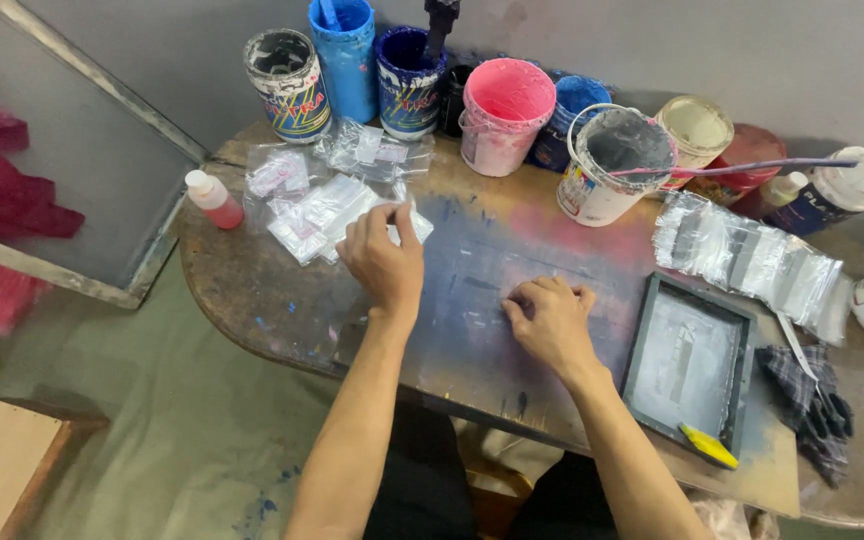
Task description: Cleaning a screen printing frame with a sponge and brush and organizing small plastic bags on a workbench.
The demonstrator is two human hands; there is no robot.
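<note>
- While the person leans over the paint-stained worktop [282, 300], the left hand [384, 258] lies on a heap of small clear plastic bags [314, 215], thumb and fingers pinching the edge of one bag.
- Near the worktop's middle, the right hand [550, 318] is curled, its fingertips pressing down on the smeared surface; I cannot tell whether anything thin lies under them.
- Just right of that hand sits a small framed printing screen [690, 365], with a yellow-handled tool [709, 445] lying on its lower corner.
- Beyond the screen, a second row of clear bags [752, 258] lies flat, and a dark checked rag [812, 400] lies to the right.
- Along the far edge stand paint tubs: a pink bucket [505, 113], a white bucket [612, 162] and blue tubs [347, 55].
- At the left edge stands a small red bottle [214, 198].
</note>
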